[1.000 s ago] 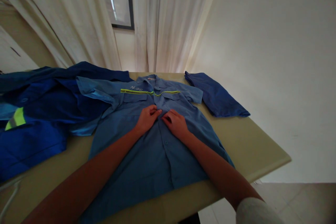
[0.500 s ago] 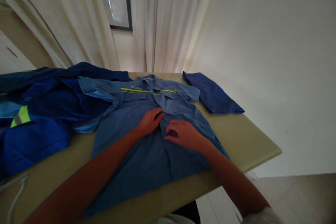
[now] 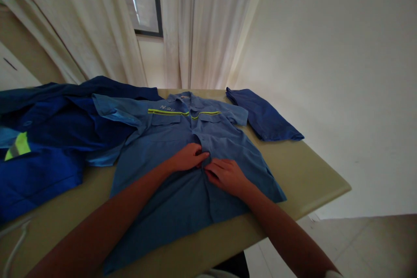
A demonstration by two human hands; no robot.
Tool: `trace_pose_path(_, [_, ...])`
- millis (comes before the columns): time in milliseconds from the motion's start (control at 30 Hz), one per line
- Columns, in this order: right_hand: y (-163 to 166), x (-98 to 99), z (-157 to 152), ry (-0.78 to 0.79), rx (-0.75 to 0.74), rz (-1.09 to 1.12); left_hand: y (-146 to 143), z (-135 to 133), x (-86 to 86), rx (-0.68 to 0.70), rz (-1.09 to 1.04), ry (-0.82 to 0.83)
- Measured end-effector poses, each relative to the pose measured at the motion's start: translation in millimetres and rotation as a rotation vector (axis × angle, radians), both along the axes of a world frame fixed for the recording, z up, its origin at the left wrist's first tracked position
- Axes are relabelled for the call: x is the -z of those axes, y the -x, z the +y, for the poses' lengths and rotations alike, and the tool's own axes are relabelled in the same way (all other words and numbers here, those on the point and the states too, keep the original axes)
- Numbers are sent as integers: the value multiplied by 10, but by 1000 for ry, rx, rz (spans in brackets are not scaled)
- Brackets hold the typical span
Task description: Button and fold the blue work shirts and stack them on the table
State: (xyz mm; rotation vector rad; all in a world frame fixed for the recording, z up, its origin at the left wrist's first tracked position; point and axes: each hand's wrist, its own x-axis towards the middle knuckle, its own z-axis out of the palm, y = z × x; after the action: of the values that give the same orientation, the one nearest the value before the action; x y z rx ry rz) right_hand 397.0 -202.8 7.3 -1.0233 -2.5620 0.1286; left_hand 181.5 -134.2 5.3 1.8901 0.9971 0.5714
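Observation:
A blue short-sleeved work shirt (image 3: 159,147) lies face up, collar away from me, with a yellow-and-dark stripe across its chest and flap pockets below. My left hand (image 3: 190,156) pinches the edge of the front opening about halfway down. Close beside it, my right hand (image 3: 226,176) has its fingertips closed on the same front edge, slightly lower. The fingertips of both hands nearly meet at the placket. Any button between them is hidden by the fingers.
A folded dark blue garment (image 3: 262,115) lies at the table's (image 3: 312,173) far right. Piled blue workwear (image 3: 58,139) with a reflective patch covers the left side. A white cord (image 3: 18,243) lies at the near left. Curtains (image 3: 211,26) and a wall (image 3: 342,74) stand behind.
Both hands have moved slightly toward me along the shirt front. My right hand has come left to meet the left one, and its fingers have closed on the front edge.

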Motion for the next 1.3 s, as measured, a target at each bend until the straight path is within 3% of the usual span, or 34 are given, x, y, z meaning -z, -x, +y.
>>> trace_pose_path(67, [0,21,15,26,21,47,-66,-50,61,-32,-99,22])
trace_pose_path(233, [9,91,103,220,80,145,-161,-132,96,-132,-180,-100])
trace_pose_path(433, [46,113,112,185,170,227,-137,-90,74,-165,-267,161])
trace_pose_path(633, [30,137,99,148,160,108,-139,-106,86,-217,-258,157])
trace_pose_path(767, [-1,123,99,181,94,139,-167,-158,107,-206,-225,3])
trace_pose_path(933, [-7,60,111,350,99,306,-196,-206,114,-227,-226,-154])
trace_pose_path(1033, [12,42,121,393,128,353,-164,-167,97,-180,-132,-218])
trace_pose_path(1167, [15,31,113,412,135,412,-69,-65,78,13,0,-189])
trace_pose_path(1300, [-7,32,113,431,131,422,-36,-20,100,0,-1,-175])
